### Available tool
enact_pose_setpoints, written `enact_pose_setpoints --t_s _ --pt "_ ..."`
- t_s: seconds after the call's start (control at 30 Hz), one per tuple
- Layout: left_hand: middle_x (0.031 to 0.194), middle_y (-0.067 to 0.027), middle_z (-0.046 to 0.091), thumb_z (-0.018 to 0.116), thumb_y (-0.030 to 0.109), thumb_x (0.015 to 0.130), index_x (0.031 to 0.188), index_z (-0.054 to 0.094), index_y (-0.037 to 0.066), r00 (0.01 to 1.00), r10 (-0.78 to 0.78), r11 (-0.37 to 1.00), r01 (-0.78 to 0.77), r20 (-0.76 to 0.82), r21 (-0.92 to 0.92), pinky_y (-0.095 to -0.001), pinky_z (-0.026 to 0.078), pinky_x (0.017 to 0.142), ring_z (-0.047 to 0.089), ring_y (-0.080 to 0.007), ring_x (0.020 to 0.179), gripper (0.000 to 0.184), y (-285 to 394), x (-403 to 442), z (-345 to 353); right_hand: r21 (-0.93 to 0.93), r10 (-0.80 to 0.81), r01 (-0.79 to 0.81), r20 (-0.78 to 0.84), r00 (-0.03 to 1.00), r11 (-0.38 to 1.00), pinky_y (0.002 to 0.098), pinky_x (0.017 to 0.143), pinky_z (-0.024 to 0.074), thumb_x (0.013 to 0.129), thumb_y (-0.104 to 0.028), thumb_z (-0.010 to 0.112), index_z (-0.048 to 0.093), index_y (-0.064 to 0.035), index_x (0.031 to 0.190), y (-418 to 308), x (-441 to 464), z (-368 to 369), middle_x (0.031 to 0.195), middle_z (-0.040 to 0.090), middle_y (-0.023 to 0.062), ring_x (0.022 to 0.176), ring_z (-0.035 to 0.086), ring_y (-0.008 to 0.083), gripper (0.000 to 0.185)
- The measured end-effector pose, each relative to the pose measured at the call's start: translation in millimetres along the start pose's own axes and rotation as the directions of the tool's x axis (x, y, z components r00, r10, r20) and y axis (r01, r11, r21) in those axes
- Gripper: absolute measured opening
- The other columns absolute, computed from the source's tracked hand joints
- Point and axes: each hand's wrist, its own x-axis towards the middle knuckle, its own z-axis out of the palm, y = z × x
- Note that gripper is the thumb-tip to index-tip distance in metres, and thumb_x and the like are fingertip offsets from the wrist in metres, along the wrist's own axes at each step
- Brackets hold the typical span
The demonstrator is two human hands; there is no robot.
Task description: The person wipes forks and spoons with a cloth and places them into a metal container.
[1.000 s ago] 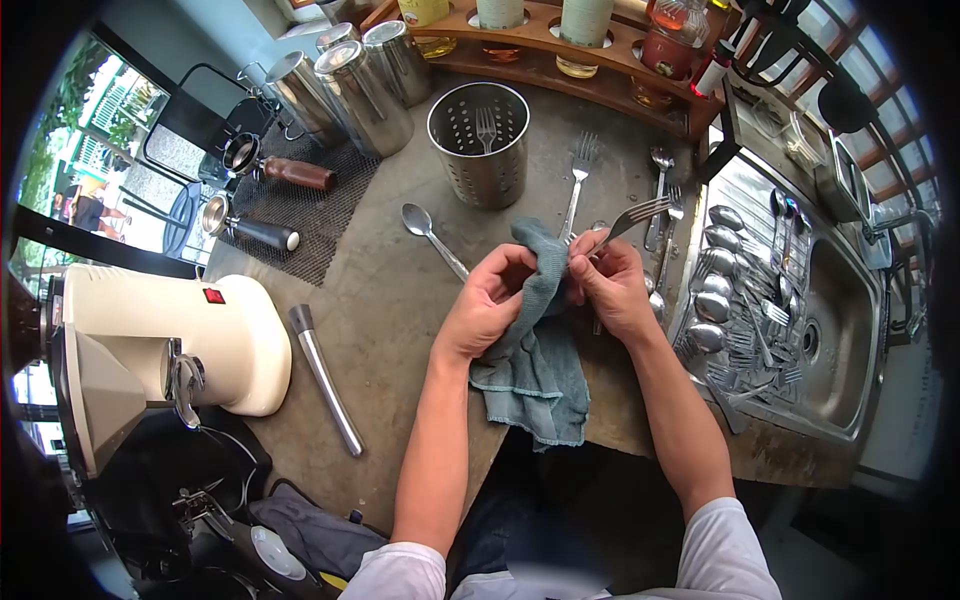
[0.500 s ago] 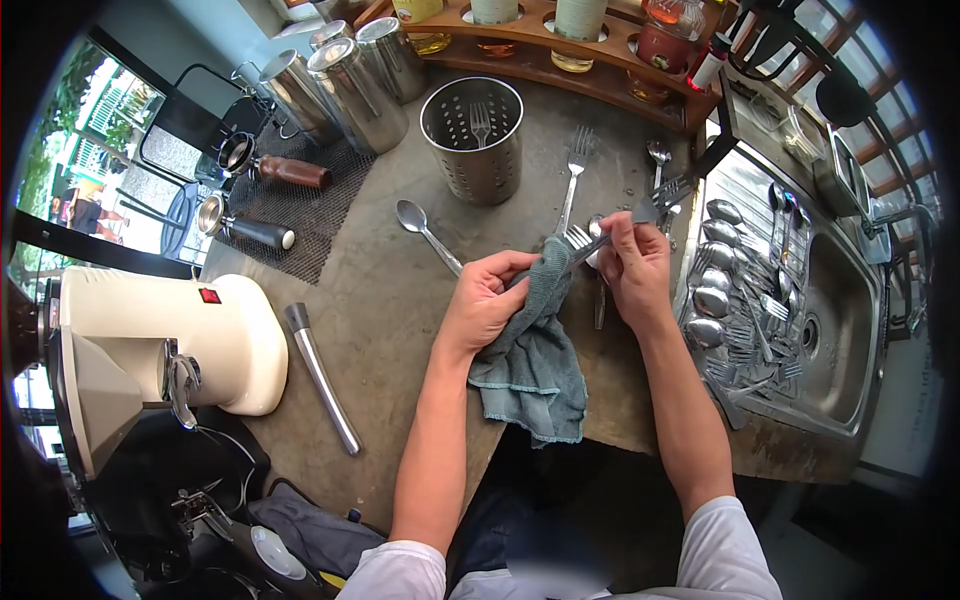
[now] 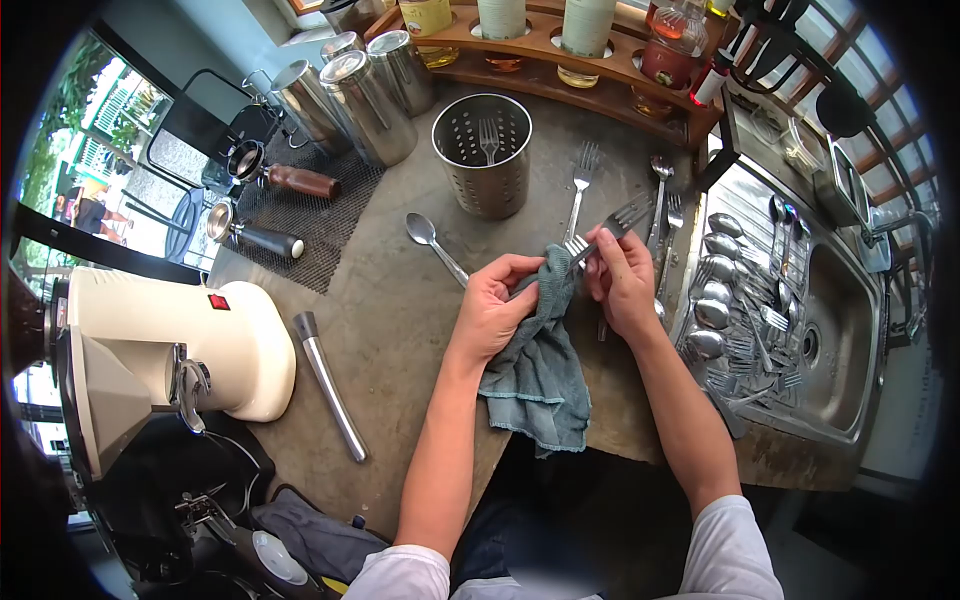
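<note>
My left hand (image 3: 492, 312) is closed on a grey-green cloth (image 3: 542, 390), whose lower end hangs past the counter's front edge. With its fingers pinched, my right hand (image 3: 626, 288) grips a fork (image 3: 630, 214), tines up and to the right. The fork's handle end runs toward the cloth; whether the cloth wraps it is hidden. Tines of another fork (image 3: 577, 246) show at the cloth's top edge. Beyond the hands, a fork (image 3: 583, 180) and a spoon (image 3: 424, 232) lie on the counter. A perforated metal holder (image 3: 487, 190) stands behind them with a fork (image 3: 489, 140) inside.
At right, spoons (image 3: 712, 314) and forks crowd the drainboard beside a steel sink (image 3: 848, 345). A cream grinder (image 3: 180, 335) and a metal muddler (image 3: 332, 390) are at left. Steel cups (image 3: 370, 110) and a wooden bottle rack (image 3: 540, 62) stand behind.
My right hand has moved slightly left and down, closer to the cloth, and the fork in it has turned more upright. The whole view has shifted slightly.
</note>
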Motion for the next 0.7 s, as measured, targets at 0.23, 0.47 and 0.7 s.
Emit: enact_pose_setpoints --t_s 0.23,0.47,0.7 --pt "0.099 -0.0066 0.063 0.06 0.001 0.086 0.111 0.057 -0.005 0.999 0.026 0.999 -0.027 -0.045 -0.021 -0.0212 0.048 0.077 0.058 -0.0081 0.087 0.026 2.2 -0.5 1.1 0.112 -0.096 0.118 -0.184 0.978 0.987 0.0195 0.041 0.0299 0.094 -0.022 0.051 0.057 -0.0038 0.094 6.3 3.3 -5.0 0.063 0.053 0.0 0.041 0.039 0.0068 0.019" --pt "0.098 -0.007 0.064 0.06 0.0 0.086 0.11 0.057 -0.005 0.999 -0.001 1.0 0.001 -0.047 -0.011 -0.0215 0.049 0.076 0.059 -0.0086 0.085 0.025 4.4 -0.9 1.9 -0.152 -0.079 0.08 0.012 0.997 0.985 0.0207 0.041 0.0289 0.094 -0.021 0.051 0.057 -0.0035 0.088 0.9 -0.2 0.5 0.061 0.051 -0.0002 0.041 0.038 0.0071 0.019" --pt "0.097 -0.0075 0.064 0.06 0.0 0.085 0.109 0.058 -0.006 0.997 0.048 0.999 -0.049 -0.066 -0.013 -0.0215 0.049 0.075 0.06 -0.0091 0.084 0.025 -0.2 1.5 -0.8 0.239 -0.09 0.165 -0.297 0.951 0.957 0.0204 0.041 0.0282 0.093 -0.02 0.053 0.059 -0.0022 0.085 5.1 7.3 -4.2 0.059 0.05 -0.0007 0.043 0.038 0.0056 0.02"
